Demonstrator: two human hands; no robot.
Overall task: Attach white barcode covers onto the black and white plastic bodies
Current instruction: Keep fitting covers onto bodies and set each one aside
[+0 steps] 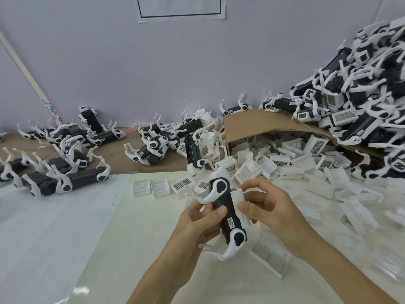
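1. Two hands are hovering over the bench (54, 238) at six o'clock, closest to the camera, forearms entering from the bottom edge.
2. One left hand (197, 220) is gripping one black and white plastic body (228, 207). Its fingers are curling round the body's nine o'clock side, with the thumb lying on the black face. The body is being held clear of the bench, nearly upright and slightly tilted.
3. One right hand (274, 205) is pinching one white barcode cover (238, 195) between thumb and fingers, and the cover is touching the body's three o'clock side.
4. One pair of covers (151, 187) is lying side by side on the bench at eleven o'clock from the hands.
5. One cardboard box (252, 123) is lying on its side at one o'clock, with loose covers (295, 167) spilling out of it; they are too many to count.
6. One heap of bodies (361, 95) is piling up against the wall (131, 73) at two o'clock, also too many to count.
7. Scattered bodies (54, 167) are lying at nine to ten o'clock. There are over a dozen, but I cannot tell the exact number.
8. One sheet of paper (179, 7) is hanging on the wall at twelve o'clock.
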